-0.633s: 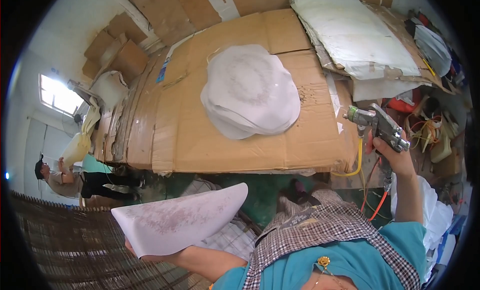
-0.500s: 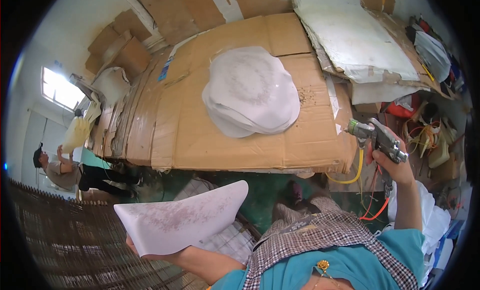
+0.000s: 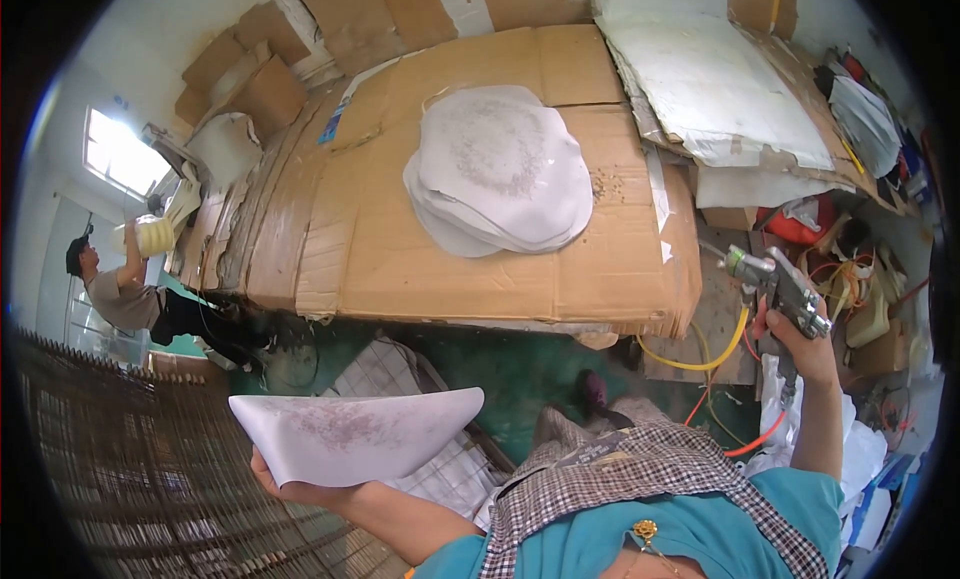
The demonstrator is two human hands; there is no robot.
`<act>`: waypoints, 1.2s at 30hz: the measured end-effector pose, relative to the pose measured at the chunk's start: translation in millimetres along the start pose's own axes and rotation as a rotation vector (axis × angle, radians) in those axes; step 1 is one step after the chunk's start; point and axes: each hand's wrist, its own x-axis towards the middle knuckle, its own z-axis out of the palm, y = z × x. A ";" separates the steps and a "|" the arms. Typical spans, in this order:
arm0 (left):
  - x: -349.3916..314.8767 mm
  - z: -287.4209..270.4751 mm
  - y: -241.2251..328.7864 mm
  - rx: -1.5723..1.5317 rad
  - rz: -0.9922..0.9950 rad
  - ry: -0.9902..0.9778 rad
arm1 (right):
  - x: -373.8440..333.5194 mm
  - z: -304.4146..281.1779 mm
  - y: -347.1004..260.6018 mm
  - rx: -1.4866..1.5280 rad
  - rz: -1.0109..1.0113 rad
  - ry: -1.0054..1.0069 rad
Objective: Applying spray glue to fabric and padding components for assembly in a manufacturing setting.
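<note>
The worker's left hand (image 3: 302,493) grips a speckled sheet (image 3: 360,434), right hand (image 3: 795,341) a spray gun (image 3: 790,291); yellow hose (image 3: 692,366) loops beside the cardboard-covered table (image 3: 400,291), bearing white sheets (image 3: 500,164).

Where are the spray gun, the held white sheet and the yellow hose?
Spray gun (image 3: 792,295): head view, on its metal body.
Held white sheet (image 3: 355,435): head view, near the middle of its face.
Yellow hose (image 3: 696,367): head view, on its lower bend.

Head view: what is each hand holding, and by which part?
Left hand: the speckled white sheet, at its lower-left edge, grip partly hidden. Right hand: the spray gun, by its handle.
</note>
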 end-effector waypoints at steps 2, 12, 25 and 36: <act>-3.7 8.6 0.4 0.011 -0.004 0.015 | 4.9 -1.8 -0.8 -0.008 0.021 -0.059; -6.0 39.4 -7.8 -0.115 -0.167 0.015 | 80.3 15.8 2.7 0.079 -0.125 -0.012; -2.9 61.9 -30.6 -0.307 -0.263 -0.114 | 162.6 2.3 56.7 0.008 -0.054 -0.038; 34.0 21.4 -34.9 -0.522 -0.288 0.057 | 216.4 238.5 227.4 -0.342 -0.064 -0.681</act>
